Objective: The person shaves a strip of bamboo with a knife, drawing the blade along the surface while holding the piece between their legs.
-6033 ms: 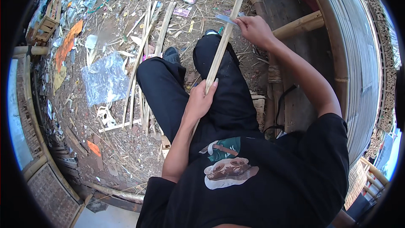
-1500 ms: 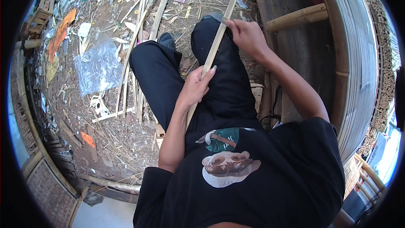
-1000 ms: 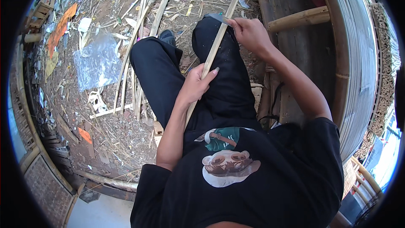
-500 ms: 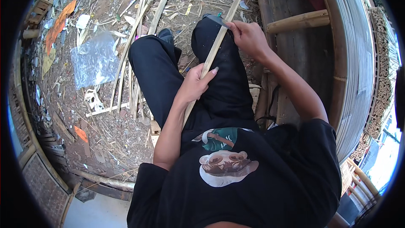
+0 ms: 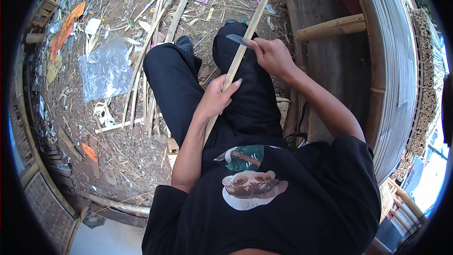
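Note:
A long, flat bamboo strip [image 5: 257, 15] slants from near my waist up past my right knee to the top edge. My left hand [image 5: 218, 97] is closed around its lower part, thumb laid along it, above my right thigh. My right hand [image 5: 273, 56] grips a knife; the handle is hidden in the fist. The knife's grey blade [image 5: 238, 40] lies across the strip just above the knee, its tip pointing left. Small pale specks dot my dark trousers [image 5: 252, 80] there.
Several more bamboo strips [image 5: 150, 56] lie on the littered ground beside my left leg. A clear plastic sheet [image 5: 106, 71] and an orange scrap [image 5: 66, 30] lie farther left. On my right stands a bamboo frame [image 5: 330, 27] with a stack of thin pale sticks [image 5: 401, 66] beyond.
My right hand has drawn the knife down along the strip toward me, and more of the blade shows left of the strip. The left hand has stayed nearly in place.

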`<state>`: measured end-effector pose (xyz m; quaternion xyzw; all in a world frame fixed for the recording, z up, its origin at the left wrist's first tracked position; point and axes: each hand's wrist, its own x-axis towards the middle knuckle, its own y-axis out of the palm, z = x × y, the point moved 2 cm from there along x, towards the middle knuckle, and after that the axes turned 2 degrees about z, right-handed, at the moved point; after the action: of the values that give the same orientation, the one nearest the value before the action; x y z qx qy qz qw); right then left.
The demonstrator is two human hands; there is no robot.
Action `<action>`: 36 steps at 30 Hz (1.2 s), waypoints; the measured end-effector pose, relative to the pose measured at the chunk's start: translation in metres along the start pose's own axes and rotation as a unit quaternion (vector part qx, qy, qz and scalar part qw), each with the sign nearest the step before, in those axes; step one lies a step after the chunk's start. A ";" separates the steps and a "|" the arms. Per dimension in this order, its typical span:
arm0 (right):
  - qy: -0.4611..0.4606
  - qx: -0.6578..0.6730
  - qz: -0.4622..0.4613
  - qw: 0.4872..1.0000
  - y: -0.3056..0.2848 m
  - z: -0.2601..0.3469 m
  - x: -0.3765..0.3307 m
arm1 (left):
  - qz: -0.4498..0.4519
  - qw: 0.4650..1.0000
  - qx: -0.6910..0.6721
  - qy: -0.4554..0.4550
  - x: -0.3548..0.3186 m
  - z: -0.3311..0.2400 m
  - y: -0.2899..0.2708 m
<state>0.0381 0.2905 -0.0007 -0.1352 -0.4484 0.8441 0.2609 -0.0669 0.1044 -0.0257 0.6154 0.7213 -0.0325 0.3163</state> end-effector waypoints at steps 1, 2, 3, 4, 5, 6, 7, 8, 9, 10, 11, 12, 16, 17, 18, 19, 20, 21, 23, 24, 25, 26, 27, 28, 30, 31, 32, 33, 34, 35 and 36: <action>0.017 0.000 -0.039 0.999 -0.010 -0.002 0.010 | 0.003 1.000 -0.001 -0.007 -0.002 -0.001 0.000; 0.044 0.004 -0.064 0.997 -0.023 -0.008 0.023 | 0.003 1.000 0.000 -0.007 -0.002 0.001 -0.001; 0.071 0.008 -0.090 0.993 -0.032 -0.013 0.034 | 0.006 1.000 -0.003 -0.002 0.000 0.003 -0.002; 0.060 0.018 -0.124 0.990 -0.030 -0.014 0.037 | 0.008 1.000 -0.006 0.005 0.000 0.004 -0.003; 0.060 0.018 -0.127 0.990 -0.019 -0.007 0.026 | 0.009 1.000 -0.004 0.005 -0.002 0.006 -0.004; 0.031 0.013 -0.070 0.997 -0.001 0.005 0.010 | -0.007 1.000 0.014 0.004 -0.004 0.003 -0.005; 0.002 0.006 -0.016 1.000 0.007 0.016 -0.002 | -0.021 0.999 0.033 0.003 -0.004 0.000 -0.006; -0.003 0.003 0.009 1.000 0.006 0.025 -0.009 | -0.022 0.999 0.035 0.008 -0.004 -0.001 -0.005; -0.007 0.001 0.033 0.999 0.005 0.031 -0.012 | -0.022 0.999 0.031 0.007 -0.004 -0.001 -0.005; -0.009 0.038 0.002 0.999 0.004 0.032 -0.011 | -0.022 0.999 0.028 0.005 -0.006 -0.001 -0.005; -0.014 0.039 -0.001 0.999 0.001 0.032 -0.010 | -0.025 0.999 0.031 0.009 -0.007 -0.003 -0.006; 0.052 0.124 0.033 0.990 0.000 0.029 -0.010 | -0.022 0.999 0.037 0.012 -0.010 -0.005 -0.007; 0.069 0.200 0.122 0.970 -0.002 0.047 -0.021 | -0.023 0.998 0.010 0.049 -0.020 -0.010 -0.020; 0.053 0.140 0.140 0.979 -0.003 0.049 -0.023 | -0.026 0.998 0.012 0.053 -0.023 -0.010 -0.021; 0.060 0.183 0.118 0.974 -0.002 0.049 -0.025 | -0.031 0.998 0.014 0.055 -0.027 -0.013 -0.020; 0.068 0.224 0.098 0.967 -0.002 0.050 -0.026 | -0.037 0.998 0.016 0.056 -0.031 -0.015 -0.019; 0.061 0.223 0.101 0.968 -0.002 0.052 -0.026 | -0.043 0.997 0.014 0.060 -0.035 -0.016 -0.016; 0.060 0.191 0.055 0.978 -0.007 0.056 -0.025 | -0.037 0.997 -0.010 0.067 -0.039 -0.016 -0.010; 0.050 0.156 0.017 0.986 -0.008 0.058 -0.028 | -0.038 0.995 -0.041 0.078 -0.043 -0.014 -0.005; 0.037 0.143 0.010 0.989 -0.006 0.054 -0.032 | 0.007 0.997 -0.059 0.057 -0.045 -0.011 -0.005; 0.024 0.130 0.004 0.991 -0.005 0.052 -0.036 | 0.053 0.995 -0.076 0.037 -0.044 -0.008 -0.004; 0.022 0.098 0.019 0.995 -0.005 0.049 -0.038 | 0.056 0.995 -0.080 0.031 -0.041 -0.005 -0.002; 0.019 0.096 0.023 0.995 -0.005 0.045 -0.039 | 0.054 0.994 -0.084 0.034 -0.040 -0.005 -0.001; 0.008 0.056 0.039 0.998 -0.004 0.041 -0.040 | 0.055 0.994 -0.096 0.018 -0.038 -0.005 -0.002; -0.006 0.013 0.058 0.998 -0.001 0.033 -0.042 | 0.056 0.992 -0.113 0.005 -0.033 -0.006 -0.001; -0.014 -0.014 0.059 0.998 0.001 0.030 -0.043 | 0.056 0.992 -0.114 -0.001 -0.030 -0.007 0.000; -0.022 -0.041 0.059 0.997 0.002 0.027 -0.043 | 0.057 0.992 -0.114 -0.007 -0.026 -0.008 0.000; -0.026 -0.045 0.062 0.997 0.004 0.023 -0.041 | 0.055 0.991 -0.118 -0.003 -0.022 -0.008 0.000; -0.031 -0.059 0.050 0.997 0.005 0.020 -0.038 | 0.053 0.992 -0.113 -0.005 -0.018 -0.007 0.000; -0.036 -0.073 0.037 0.996 0.004 0.018 -0.034 | 0.051 0.993 -0.107 -0.006 -0.015 -0.007 0.000; -0.038 -0.075 0.038 0.996 0.003 0.017 -0.031 | 0.051 0.993 -0.110 -0.004 -0.011 -0.008 -0.001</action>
<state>0.0548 0.2606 0.0063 -0.1398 -0.5147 0.8218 0.2004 -0.0711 0.0977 -0.0140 0.6131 0.6865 0.0604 0.3863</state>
